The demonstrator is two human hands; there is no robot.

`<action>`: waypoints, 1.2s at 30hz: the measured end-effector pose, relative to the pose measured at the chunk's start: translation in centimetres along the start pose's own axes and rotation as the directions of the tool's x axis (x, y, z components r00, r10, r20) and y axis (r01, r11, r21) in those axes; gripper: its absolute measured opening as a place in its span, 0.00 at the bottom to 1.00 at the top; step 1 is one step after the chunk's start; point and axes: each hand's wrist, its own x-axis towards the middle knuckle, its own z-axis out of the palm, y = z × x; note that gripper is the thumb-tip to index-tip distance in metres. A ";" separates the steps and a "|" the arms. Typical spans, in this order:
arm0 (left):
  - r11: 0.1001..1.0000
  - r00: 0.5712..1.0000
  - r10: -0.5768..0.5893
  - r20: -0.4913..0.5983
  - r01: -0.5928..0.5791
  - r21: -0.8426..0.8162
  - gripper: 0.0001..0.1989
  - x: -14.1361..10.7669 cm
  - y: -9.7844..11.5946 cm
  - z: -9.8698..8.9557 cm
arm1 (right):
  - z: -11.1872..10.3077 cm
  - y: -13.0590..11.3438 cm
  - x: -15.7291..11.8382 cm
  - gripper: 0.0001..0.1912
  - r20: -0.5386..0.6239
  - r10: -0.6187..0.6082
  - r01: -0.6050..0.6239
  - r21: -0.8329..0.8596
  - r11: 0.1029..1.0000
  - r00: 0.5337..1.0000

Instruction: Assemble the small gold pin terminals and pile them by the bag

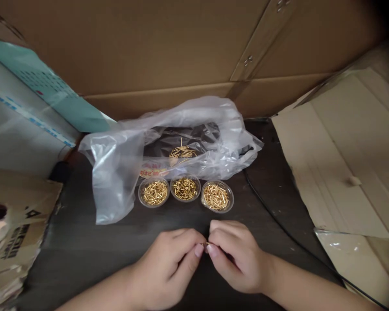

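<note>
My left hand (167, 270) and my right hand (236, 255) meet at the fingertips low in the head view. Pinched between them is a small gold-coloured metal part (206, 244), mostly hidden by my fingers. Just ahead of my hands stand several shallow clear plastic cups, each full of short gold-coloured metal pins: one at the left (154, 193), one in the middle (185, 188), one at the right (216, 197). Neither hand touches them. Behind the cups, a loose bunch of longer gold pins (182, 153) lies on a crumpled clear plastic bag (116, 168).
All this sits on a dark tabletop (84, 246) enclosed by cardboard sheets, with a large panel (149, 47) behind and another (340, 164) at the right. A black cable (278, 216) runs across the right side. A printed carton flap (16, 224) lies at the left.
</note>
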 end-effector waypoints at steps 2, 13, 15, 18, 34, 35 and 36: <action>1.000 1.000 -0.002 -0.011 0.002 0.010 0.11 0.0 -0.1 0.0 | 0.1 0.0 0.0 0.11 0.032 -0.007 0.008 -0.016 1.000 0.999; 0.997 0.999 -0.027 -0.018 0.029 0.071 0.11 0.0 -0.3 0.2 | 0.5 0.0 -0.1 0.10 0.047 -0.055 0.060 -0.112 0.992 0.997; 0.998 0.999 -0.019 -0.029 0.021 0.063 0.12 0.2 -0.3 0.1 | 0.6 0.2 -0.1 0.10 0.042 -0.048 0.051 -0.086 0.995 0.998; 0.998 0.999 -0.017 -0.045 0.019 0.053 0.12 0.3 -0.3 0.0 | 0.7 0.3 -0.1 0.09 0.017 -0.028 0.029 -0.036 0.999 0.999; 0.999 0.998 -0.040 -0.056 0.041 0.032 0.11 0.5 0.1 -0.1 | 0.2 0.2 0.0 0.08 0.039 -0.028 0.028 0.021 0.999 0.999; 0.999 0.998 -0.036 -0.050 0.038 0.028 0.12 0.5 0.2 -0.2 | 0.2 0.2 0.0 0.08 0.037 -0.030 0.029 0.015 0.999 0.999; 0.999 0.998 -0.033 -0.044 0.034 0.024 0.12 0.5 0.2 -0.2 | 0.2 0.2 0.0 0.08 0.034 -0.031 0.030 0.009 1.000 0.999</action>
